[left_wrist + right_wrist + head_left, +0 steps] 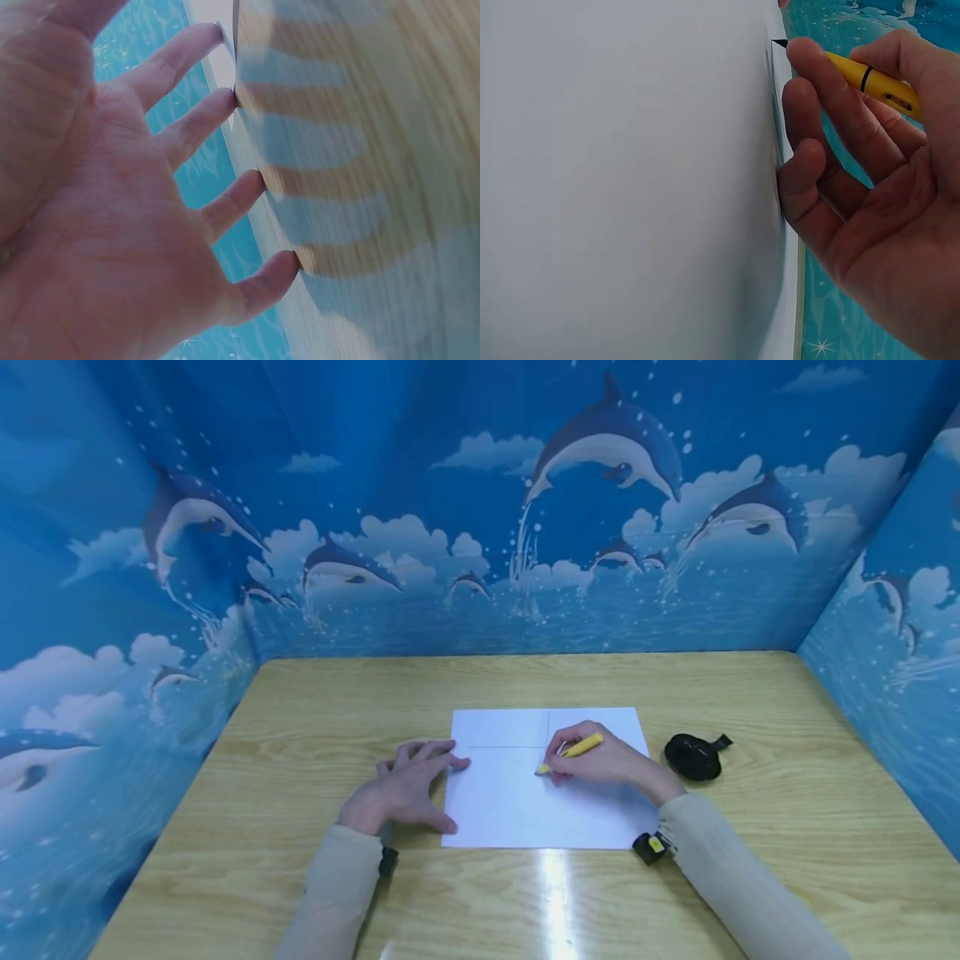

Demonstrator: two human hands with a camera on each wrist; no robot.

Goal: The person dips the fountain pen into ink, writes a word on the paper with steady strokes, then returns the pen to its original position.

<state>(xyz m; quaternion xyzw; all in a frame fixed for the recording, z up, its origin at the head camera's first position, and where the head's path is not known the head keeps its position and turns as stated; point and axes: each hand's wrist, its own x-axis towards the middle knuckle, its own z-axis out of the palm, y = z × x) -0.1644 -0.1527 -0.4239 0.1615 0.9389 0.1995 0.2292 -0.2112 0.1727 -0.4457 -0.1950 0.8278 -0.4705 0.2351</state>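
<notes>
And here's the yellow pen (587,743), pinched in the right hand (604,766), its tip at or just above the paper (495,810) between both hands: drawing, it seems! The left hand (405,789), apart from the right, spreads its fingers at the near edge; the next stroke probably calls for a steady sheet.

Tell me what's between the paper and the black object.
In the head view, a narrow strip of bare table separates the paper from the black object, the right wrist crossing just below.
</notes>
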